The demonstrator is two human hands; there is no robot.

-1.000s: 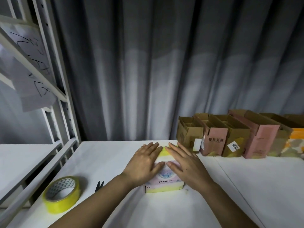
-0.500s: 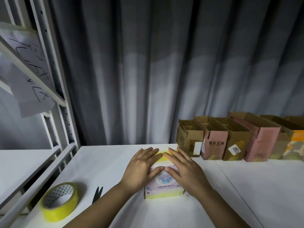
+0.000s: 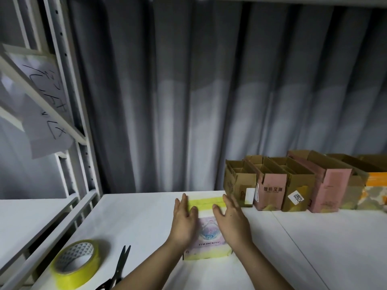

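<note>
A small pink and white box (image 3: 209, 231) with yellow tape across its far and near ends lies flat on the white table (image 3: 314, 248). My left hand (image 3: 184, 220) presses on the box's left side with straight fingers. My right hand (image 3: 232, 222) rests flat along its right side, fingers pointing away from me. The middle of the box top shows between the two hands.
A roll of yellow tape (image 3: 73, 264) and black scissors (image 3: 119, 268) lie at the near left. A row of open cardboard boxes (image 3: 293, 185) stands at the back right against a grey curtain. A white metal rack (image 3: 69, 122) rises on the left.
Both hands have slid apart from the middle of the box top toward its left and right sides, uncovering the printed centre.
</note>
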